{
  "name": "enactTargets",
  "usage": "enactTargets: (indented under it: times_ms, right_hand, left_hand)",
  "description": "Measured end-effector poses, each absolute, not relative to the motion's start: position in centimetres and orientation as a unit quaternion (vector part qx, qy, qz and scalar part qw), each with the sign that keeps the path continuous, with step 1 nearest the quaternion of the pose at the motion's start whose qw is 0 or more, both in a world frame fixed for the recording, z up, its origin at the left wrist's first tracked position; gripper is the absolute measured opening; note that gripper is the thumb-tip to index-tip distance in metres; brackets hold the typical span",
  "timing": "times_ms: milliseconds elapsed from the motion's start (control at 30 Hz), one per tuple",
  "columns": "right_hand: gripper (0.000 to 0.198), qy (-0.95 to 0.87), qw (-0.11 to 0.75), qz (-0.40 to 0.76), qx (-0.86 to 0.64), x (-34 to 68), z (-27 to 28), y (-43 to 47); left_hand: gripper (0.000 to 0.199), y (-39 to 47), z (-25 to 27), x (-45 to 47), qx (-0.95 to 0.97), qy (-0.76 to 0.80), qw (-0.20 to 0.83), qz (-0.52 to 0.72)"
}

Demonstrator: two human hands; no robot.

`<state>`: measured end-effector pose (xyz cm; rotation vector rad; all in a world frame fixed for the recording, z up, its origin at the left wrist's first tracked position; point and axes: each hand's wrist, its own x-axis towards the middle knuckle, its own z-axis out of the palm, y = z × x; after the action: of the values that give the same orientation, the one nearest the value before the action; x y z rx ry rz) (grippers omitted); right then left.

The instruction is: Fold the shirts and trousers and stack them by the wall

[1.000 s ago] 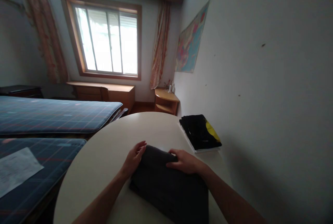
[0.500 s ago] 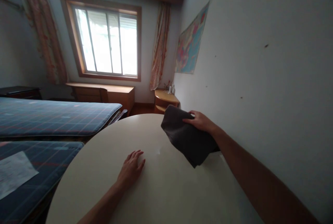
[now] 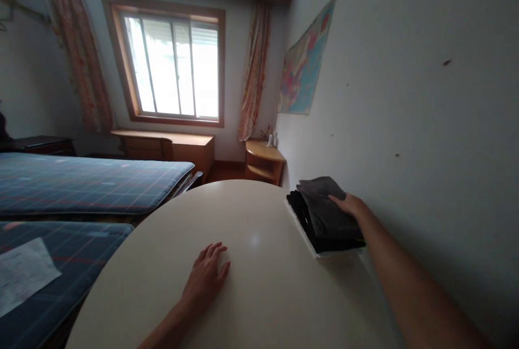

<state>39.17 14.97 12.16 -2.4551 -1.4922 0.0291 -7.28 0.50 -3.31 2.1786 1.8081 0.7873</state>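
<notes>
In the lower middle of the frame, the person's left hand (image 3: 206,273) is hovering over or resting on the pale, round-edged tabletop (image 3: 259,300), its fingers loosely spread and holding nothing. At the lower left, a sheet of paper (image 3: 28,273) is lying on a plaid mattress (image 3: 101,238). Right of centre, the right hand (image 3: 356,207) is touching a folded dark grey cloth (image 3: 330,214), one digit reaching over its upper right part; the other fingers are not showing clearly, so whether the hand is gripping or only pressing cannot be told. The grey cloth is lying on black folded fabric (image 3: 300,211), which is sitting on a white base (image 3: 322,255) near the wall. Farther back, a second plaid mattress (image 3: 93,184) is stretching across the left, a wooden corner shelf (image 3: 265,152) is standing beyond the tabletop, and a map (image 3: 306,62) is hanging above. Behind, a desk (image 3: 192,146) is standing beneath a bright window (image 3: 178,65) at the upper left.
</notes>
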Motion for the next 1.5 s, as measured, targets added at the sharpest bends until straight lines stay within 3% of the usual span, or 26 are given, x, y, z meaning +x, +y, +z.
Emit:
enactTargets:
  times_ms: [133,267,367,600,767,933,1033,1233,1500]
  right_hand:
    - [0.091,-0.511,0.142,-0.065,-0.845,38.1,12.3,14.9]
    - [0.085,-0.569,0.156,-0.056,-0.805,35.1,13.1,15.1]
    - [0.087,-0.598,0.118,-0.012,-0.793,32.7,11.2,14.8]
    - [0.089,-0.603,0.089,-0.003,-0.793,31.4,8.7,13.6]
    - [0.077,-0.649,0.111,-0.035,-0.752,29.5,10.3,11.9]
    - [0.058,-0.728,0.152,-0.082,-0.664,23.4,8.3,7.0]
    - [0.058,-0.760,0.150,-0.033,-0.632,19.5,5.5,3.2]
    - [0.078,-0.763,0.095,0.087,-0.633,16.4,0.6,-2.0]
    - [0.078,-0.763,0.088,0.110,-0.630,17.0,0.2,-2.8]
  left_hand:
    - [0.038,0.4,-3.3,-7.3,0.737,0.616,0.100,0.262]
    - [0.040,0.4,-3.2,-7.3,0.741,0.618,0.098,0.246]
    - [0.043,0.3,-3.2,-7.3,0.744,0.621,0.095,0.227]
    - [0.062,-0.1,-2.7,-6.9,0.767,0.615,0.071,0.169]
    - [0.062,-0.7,-1.8,-6.5,0.780,0.605,0.072,0.145]
    - [0.061,-1.1,-1.1,-6.3,0.789,0.596,0.065,0.134]
    - [0.061,-1.2,-1.2,-6.4,0.796,0.586,0.066,0.136]
    - [0.062,-1.0,-1.6,-6.9,0.803,0.576,0.073,0.133]
    - [0.062,-0.9,-2.1,-7.0,0.804,0.573,0.069,0.145]
